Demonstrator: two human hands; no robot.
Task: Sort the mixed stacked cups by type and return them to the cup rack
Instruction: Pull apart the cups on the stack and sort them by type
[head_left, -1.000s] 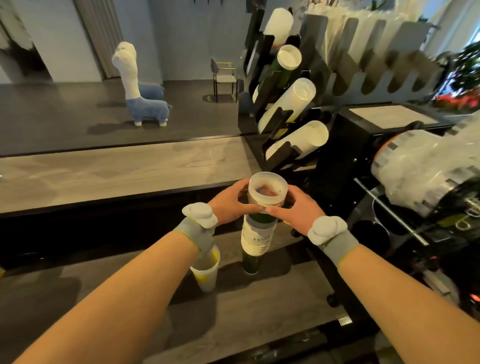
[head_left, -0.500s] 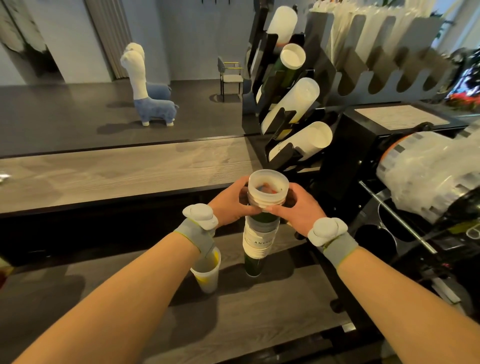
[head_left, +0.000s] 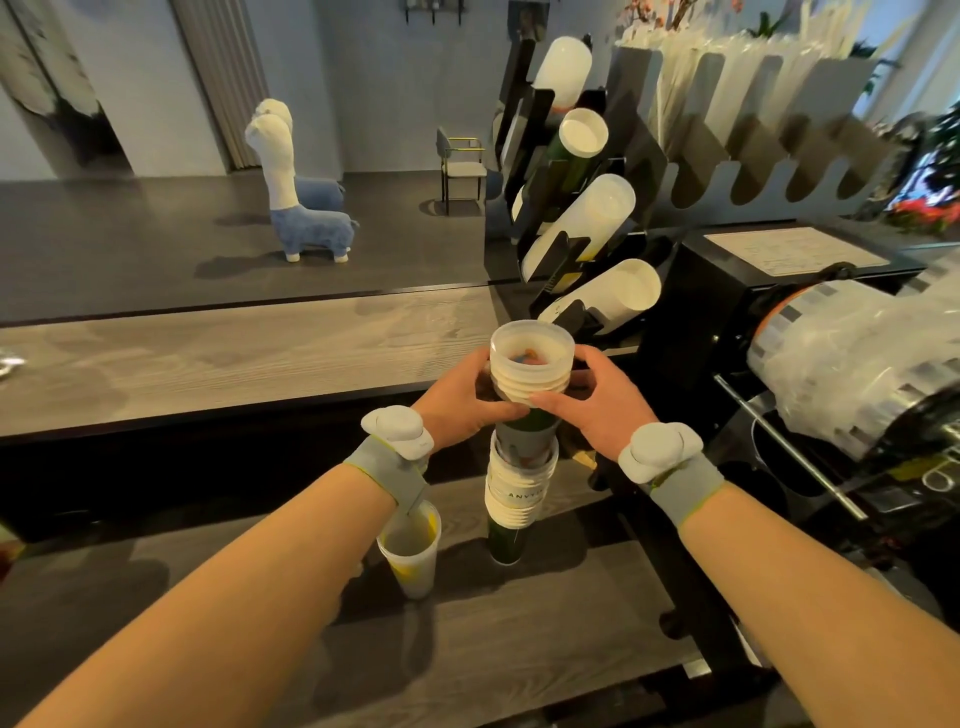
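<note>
Far left, on the floor beyond the raised wooden ledge (head_left: 234, 353), stands a blue-and-white alpaca figure (head_left: 311, 228). On the lower surface (head_left: 545, 639), a single translucent cup with yellow markings (head_left: 410, 558) sits upright, partly under the left wrist and just left of the mixed stack of cups (head_left: 514, 499). The stack stands upright on the surface: a dark green cup at its foot, white lettered paper cups above it, another dark green cup higher up, and a set of translucent ribbed cups (head_left: 531, 371) at the top. The left hand (head_left: 460, 397) curls round the left side of the translucent set; the right hand (head_left: 602, 410) curls round its right side, and the two thumbs nearly meet at the front under the lowest rim. Both wrists carry grey bands with white pods. Behind and to the right of the stack, the black cup rack (head_left: 558, 260) holds slanted columns of white, green and translucent cups. Far right, a roll of clear film (head_left: 852, 374) sits on a black machine.
</note>
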